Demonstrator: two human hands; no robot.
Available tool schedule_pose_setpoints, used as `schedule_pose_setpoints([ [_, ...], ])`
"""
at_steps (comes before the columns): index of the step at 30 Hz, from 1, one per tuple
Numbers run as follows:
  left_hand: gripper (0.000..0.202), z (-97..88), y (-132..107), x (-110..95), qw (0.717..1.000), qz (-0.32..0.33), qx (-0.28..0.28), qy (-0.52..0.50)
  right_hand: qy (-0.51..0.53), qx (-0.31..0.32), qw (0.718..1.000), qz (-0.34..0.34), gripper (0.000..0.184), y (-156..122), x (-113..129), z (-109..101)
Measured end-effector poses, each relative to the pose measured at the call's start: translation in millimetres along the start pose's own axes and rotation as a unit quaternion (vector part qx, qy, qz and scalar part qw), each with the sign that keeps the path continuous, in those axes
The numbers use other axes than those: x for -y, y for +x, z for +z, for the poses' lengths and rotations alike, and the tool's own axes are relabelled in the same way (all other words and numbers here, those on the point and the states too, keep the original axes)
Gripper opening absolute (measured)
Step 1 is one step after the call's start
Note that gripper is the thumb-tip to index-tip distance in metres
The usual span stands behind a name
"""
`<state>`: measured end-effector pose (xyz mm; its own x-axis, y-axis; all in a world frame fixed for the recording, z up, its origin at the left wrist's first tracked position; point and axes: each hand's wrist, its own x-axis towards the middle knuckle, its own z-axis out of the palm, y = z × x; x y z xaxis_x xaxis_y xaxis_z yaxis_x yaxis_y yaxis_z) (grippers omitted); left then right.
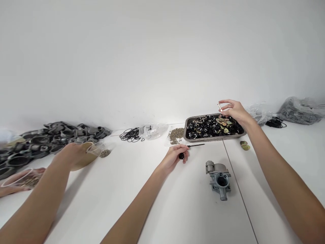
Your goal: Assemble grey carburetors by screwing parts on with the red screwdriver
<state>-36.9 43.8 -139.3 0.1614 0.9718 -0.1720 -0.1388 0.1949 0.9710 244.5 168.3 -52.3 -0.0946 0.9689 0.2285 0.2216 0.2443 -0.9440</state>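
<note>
The right hand (235, 110) pinches a metal pin (219, 107) above the tray (210, 139); the left hand (175, 156), before it, holds a dark tool (197, 145). The carburetor (219, 181) stands nearer. A loose pinch could lose the pin among black parts (208, 126).

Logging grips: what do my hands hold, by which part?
Right hand: metal piece, lower end. Left hand: thin dark tool, left end; round black part, hold unclear.

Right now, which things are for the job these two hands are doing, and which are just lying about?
Likely in the job:
screwdriver-like tool, in the left hand
small metal pin, in the right hand
metal tray of small parts, by the right hand
carburetor

Probably just lying about:
thin black loops
clear plastic bag
bulging bag, far right
</note>
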Motion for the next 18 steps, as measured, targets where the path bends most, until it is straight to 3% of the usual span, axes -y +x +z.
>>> schedule_pose_setpoints([
  [4,0.019,2.1,-0.2,-2.3,1.0,-0.007,-0.015,-0.013,-0.006,0.036,0.999,0.016,0.045,1.8,-5.1,3.1],
  [10,0.044,6.7,-4.9,-12.8,0.995,0.047,-0.021,-0.084,-0.032,0.094,0.995,0.026,0.036,-1.1,-3.9,11.8],
  [14,0.043,7.7,6.7,-25.9,0.995,0.058,-0.086,0.004,-0.052,0.142,0.989,0.0,0.032,-5.2,2.0,19.0],
  [18,0.047,10.2,38.8,-45.7,0.978,0.079,-0.134,0.139,-0.083,0.186,0.979,-0.032,0.036,-6.5,4.1,27.9],
])
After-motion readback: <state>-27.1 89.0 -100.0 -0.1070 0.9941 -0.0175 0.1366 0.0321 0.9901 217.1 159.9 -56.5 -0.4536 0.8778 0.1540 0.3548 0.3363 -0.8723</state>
